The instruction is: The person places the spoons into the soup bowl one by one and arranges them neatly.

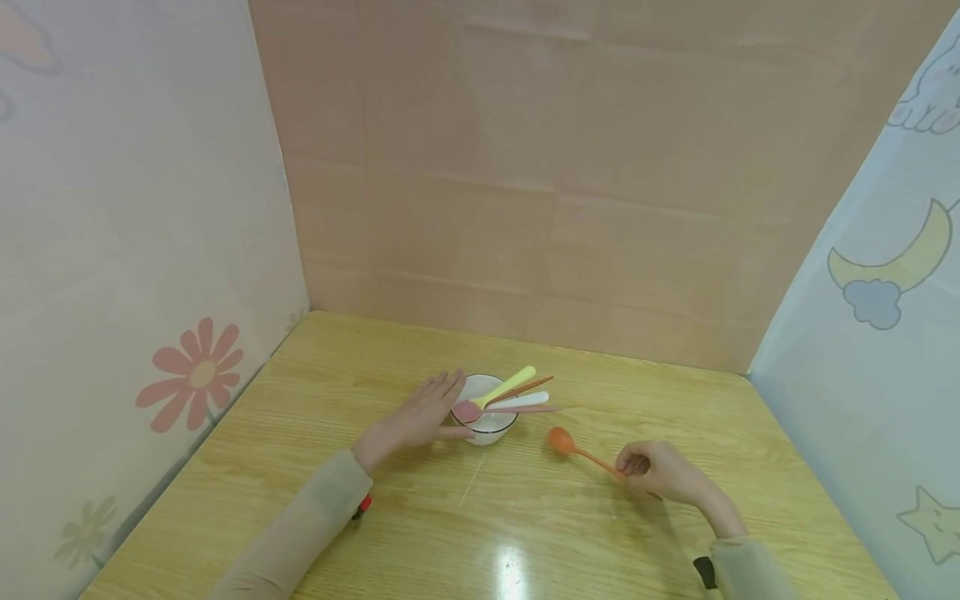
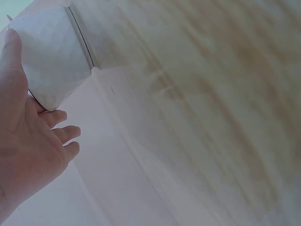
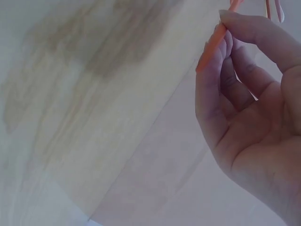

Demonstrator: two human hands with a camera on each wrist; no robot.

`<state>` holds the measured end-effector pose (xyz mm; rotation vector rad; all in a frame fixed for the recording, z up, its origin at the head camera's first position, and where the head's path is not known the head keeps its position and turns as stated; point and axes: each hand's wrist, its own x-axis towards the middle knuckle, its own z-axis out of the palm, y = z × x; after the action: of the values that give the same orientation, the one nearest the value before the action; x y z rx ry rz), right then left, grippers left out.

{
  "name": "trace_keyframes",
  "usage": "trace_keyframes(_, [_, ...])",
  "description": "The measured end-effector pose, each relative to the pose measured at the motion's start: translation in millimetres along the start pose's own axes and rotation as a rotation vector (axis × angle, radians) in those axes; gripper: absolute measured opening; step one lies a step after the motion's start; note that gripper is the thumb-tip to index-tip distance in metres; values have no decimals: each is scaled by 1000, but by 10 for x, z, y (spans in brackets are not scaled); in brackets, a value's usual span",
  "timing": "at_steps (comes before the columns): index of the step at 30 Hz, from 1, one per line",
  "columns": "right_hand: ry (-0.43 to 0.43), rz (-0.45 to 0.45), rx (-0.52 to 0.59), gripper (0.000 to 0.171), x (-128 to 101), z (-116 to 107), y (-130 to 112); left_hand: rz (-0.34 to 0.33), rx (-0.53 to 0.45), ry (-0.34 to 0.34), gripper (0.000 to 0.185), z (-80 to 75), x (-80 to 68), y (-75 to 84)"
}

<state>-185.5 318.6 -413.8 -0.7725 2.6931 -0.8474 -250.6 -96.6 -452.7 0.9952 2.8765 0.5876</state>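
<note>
A white bowl (image 1: 491, 437) with a dark rim stands on the table, several spoons leaning in it. My left hand (image 1: 422, 414) holds the bowl at its left side, thumb along the near wall and fingers by the far rim. In the left wrist view the bowl's faceted wall (image 2: 51, 54) lies against the thumb; part of the fingers is hidden behind it. To the right, my right hand (image 1: 666, 473) pinches the handle end of an orange spoon (image 1: 561, 442), whose round head points toward the bowl. The right wrist view shows the orange handle (image 3: 212, 47) between thumb and forefinger.
Yellow (image 1: 517, 377), white (image 1: 534, 400) and pink (image 1: 540, 409) handles, plus a brown-orange one, stick out of the bowl to the right. The wooden table (image 1: 405, 533) meets a brown wall covering (image 1: 525, 208) behind and patterned panels at both sides.
</note>
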Motion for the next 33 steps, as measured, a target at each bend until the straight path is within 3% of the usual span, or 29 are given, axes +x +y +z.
trace_keyframes(8, [36, -34, -63, 9, -9, -191, -15, 4, -3, 12, 97, 4, -1, -1])
trace_keyframes(21, [41, 29, -106, 8, -26, -462, -35, 2, -24, -2, 96, -22, -9, 15])
trace_keyframes(33, [36, 39, -160, 9, 109, -680, -185, -12, -18, -15, 97, -17, -7, 0])
